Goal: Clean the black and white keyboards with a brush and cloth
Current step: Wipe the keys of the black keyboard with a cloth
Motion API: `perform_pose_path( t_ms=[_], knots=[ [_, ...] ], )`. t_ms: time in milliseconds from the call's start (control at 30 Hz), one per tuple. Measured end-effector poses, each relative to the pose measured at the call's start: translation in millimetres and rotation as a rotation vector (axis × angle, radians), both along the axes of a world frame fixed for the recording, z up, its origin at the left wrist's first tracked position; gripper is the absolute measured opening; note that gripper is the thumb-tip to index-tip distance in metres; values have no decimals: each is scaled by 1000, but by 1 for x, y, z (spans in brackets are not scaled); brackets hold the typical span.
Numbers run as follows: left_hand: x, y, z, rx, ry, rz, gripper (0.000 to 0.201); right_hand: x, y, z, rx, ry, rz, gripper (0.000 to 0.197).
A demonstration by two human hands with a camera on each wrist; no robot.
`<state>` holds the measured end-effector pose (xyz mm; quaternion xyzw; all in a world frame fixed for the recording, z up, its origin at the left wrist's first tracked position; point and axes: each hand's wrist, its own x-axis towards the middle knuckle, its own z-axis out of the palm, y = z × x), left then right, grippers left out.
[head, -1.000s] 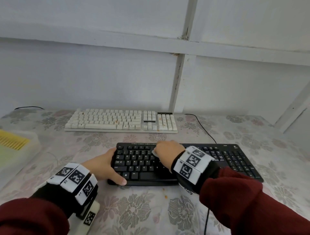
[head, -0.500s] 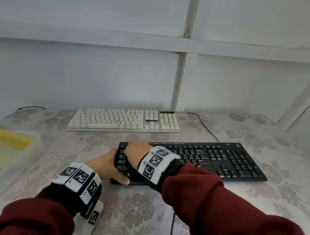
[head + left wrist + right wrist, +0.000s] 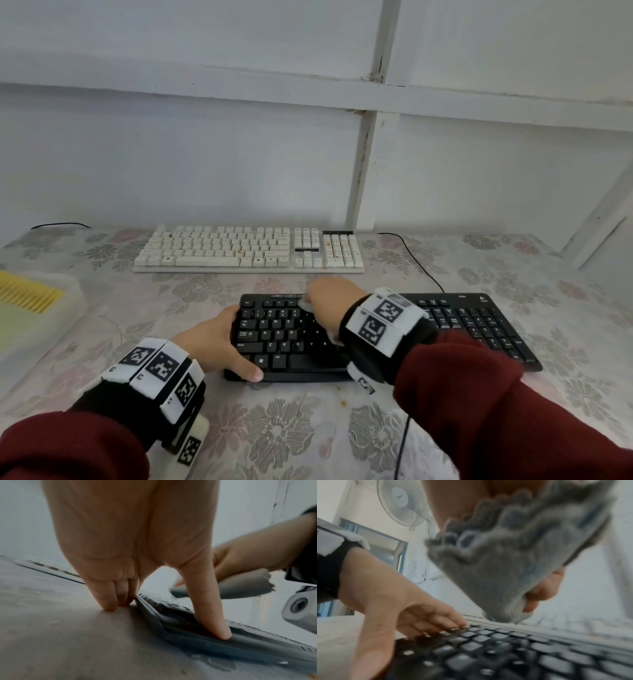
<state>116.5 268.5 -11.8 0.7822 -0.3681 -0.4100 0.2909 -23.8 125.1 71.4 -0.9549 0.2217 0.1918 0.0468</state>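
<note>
The black keyboard (image 3: 479, 325) lies near me on the flowered tablecloth. My left hand (image 3: 229, 342) braces its left end, with the thumb (image 3: 214, 615) pressing the front edge and the fingers (image 3: 109, 601) down at the left side. My right hand (image 3: 325, 294) grips a bunched grey cloth (image 3: 496, 568) and holds it on the top key row, left of centre. The cloth (image 3: 306, 303) shows only as a pale edge under the hand in the head view. The white keyboard (image 3: 222, 250) lies farther back, with brown specks on some keys.
A translucent box with a yellow bristled thing (image 3: 27, 294) on it sits at the left table edge. The black keyboard's cable (image 3: 421, 263) runs back toward the wall. Small crumbs (image 3: 340, 402) lie in front of the black keyboard. A white wall stands just behind the table.
My right hand swept the cloth left across the black keyboard, then back right and up to the top row. The left hand stayed at the keyboard's left end.
</note>
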Motion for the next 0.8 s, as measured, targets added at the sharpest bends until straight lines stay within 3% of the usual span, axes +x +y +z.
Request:
perform_pose_path(
  t_ms=[67,167,233,300,467,700,800],
  knots=[
    [-2,-1,2,6,-25,6,137,21,15,-2,58,-73,65,15],
    [-7,-3,7,16,-48,4,127,47,37,-13,42,-18,172,14],
    [-8,-5,8,21,-58,1,119,53,43,-21,18,-10,192,29],
    [-7,-5,8,23,-65,5,113,48,44,-24,-13,-68,210,31],
    [-7,-3,6,-7,-9,-7,132,17,29,-29,-25,-117,172,28],
    [0,0,1,-35,39,-12,131,-29,1,-21,-9,-67,-25,24],
    [2,0,-1,-43,50,-14,130,-32,-14,-13,-52,-3,6,41]
  ],
)
